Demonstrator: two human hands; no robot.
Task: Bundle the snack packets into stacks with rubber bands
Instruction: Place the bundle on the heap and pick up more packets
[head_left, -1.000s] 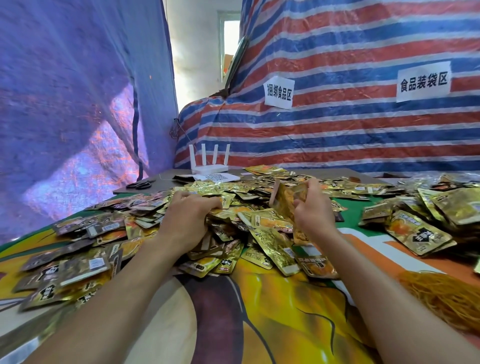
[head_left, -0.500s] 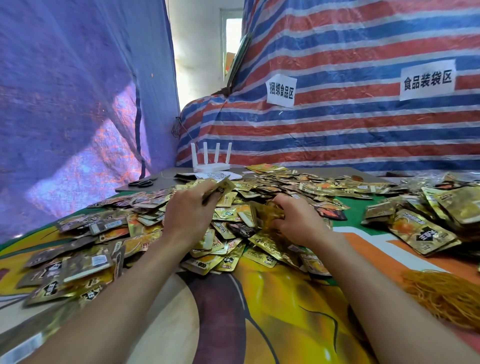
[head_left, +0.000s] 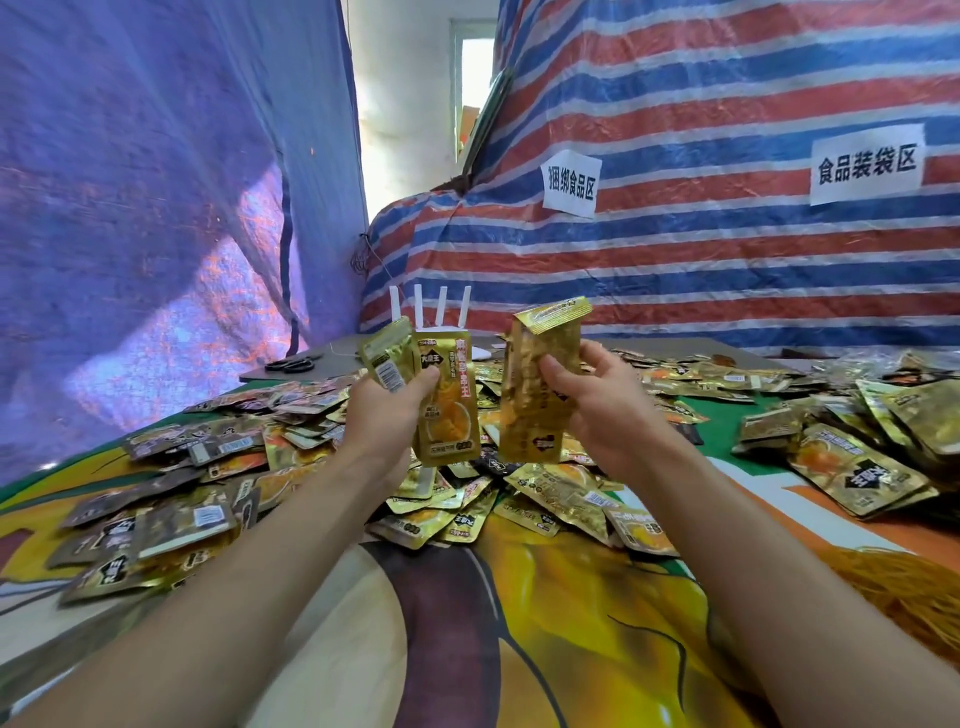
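Both hands are raised above a wide heap of gold snack packets (head_left: 540, 493) on the table. My left hand (head_left: 382, 415) pinches two gold packets (head_left: 447, 400), one upright with its printed face toward me, one tilted behind it. My right hand (head_left: 597, 400) grips a small upright stack of gold packets (head_left: 535, 384), thumb on its front. The two handfuls are a short gap apart. A pile of yellow-orange rubber bands (head_left: 904, 587) lies at the right edge, below my right forearm.
More packets (head_left: 857, 447) are heaped at the right. Black scissors (head_left: 291, 364) and a white router (head_left: 431, 312) sit at the table's back. Striped tarpaulin with two paper signs rises behind; blue tarpaulin hangs at the left. A printed cloth (head_left: 545, 623) covers the table.
Both hands have lifted out of the heap. The left came up with two packets, the right with a small stack, and they now stand upright side by side.
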